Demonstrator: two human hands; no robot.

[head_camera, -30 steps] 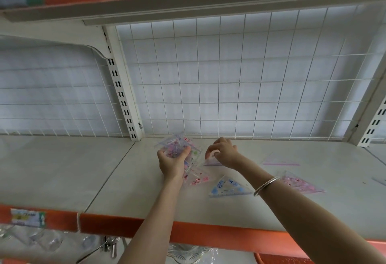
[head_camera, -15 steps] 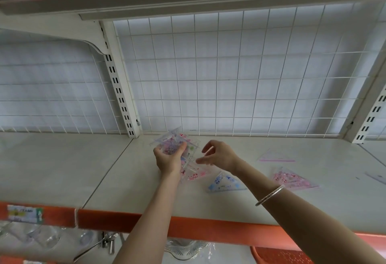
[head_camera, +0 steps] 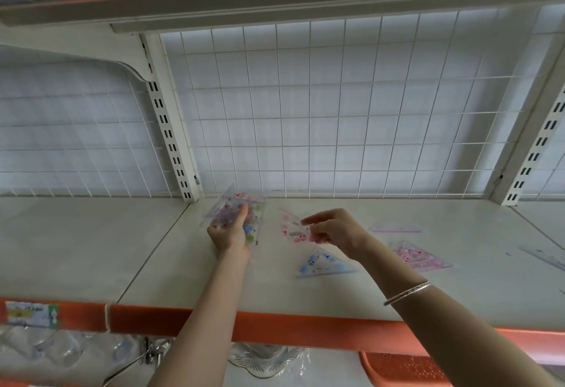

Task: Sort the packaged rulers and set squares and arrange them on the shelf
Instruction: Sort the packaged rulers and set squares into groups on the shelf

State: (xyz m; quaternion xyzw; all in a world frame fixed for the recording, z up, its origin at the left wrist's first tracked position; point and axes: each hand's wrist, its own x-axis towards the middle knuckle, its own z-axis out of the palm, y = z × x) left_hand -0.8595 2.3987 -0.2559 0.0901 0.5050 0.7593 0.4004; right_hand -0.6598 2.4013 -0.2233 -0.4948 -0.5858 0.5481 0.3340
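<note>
Left hand (head_camera: 230, 235) closed around a small stack of packaged set squares (head_camera: 235, 215), thumb pressed across the front, stack held tilted just above the shelf (head_camera: 153, 252) near the back left upright. Clear plastic wrappers over transparent triangles printed with pink, purple, blue and green cartoon marks; number of pieces in the stack impossible to count, edges blurred and overlapping. Right hand (head_camera: 336, 232) pinched shut on one more packet (head_camera: 293, 229), fingertips gripping its right edge, pink and red print on clear plastic, lifted off the shelf between the two hands.

Lying flat on the shelf: a blue-printed set square (head_camera: 324, 264) just below the right hand, partly under the wrist; a pink-printed set square (head_camera: 419, 256) further right, its near corner hidden behind the forearm; a thin clear packet with a pink stripe (head_camera: 397, 230) toward the back, probably a ruler, though too faint to be sure. At the far right edge, another transparent strip (head_camera: 544, 256) cut off by the frame, shape unclear.

Silver bangle (head_camera: 406, 293) on the right wrist. White wire grid (head_camera: 336, 111) behind the shelf, orange front strip (head_camera: 305, 331) along its edge with a blurred price label (head_camera: 30, 314) at the left, text unreadable. Below the shelf, clear glassware (head_camera: 266, 362) and an orange basket (head_camera: 403, 368), both only partly in view.
</note>
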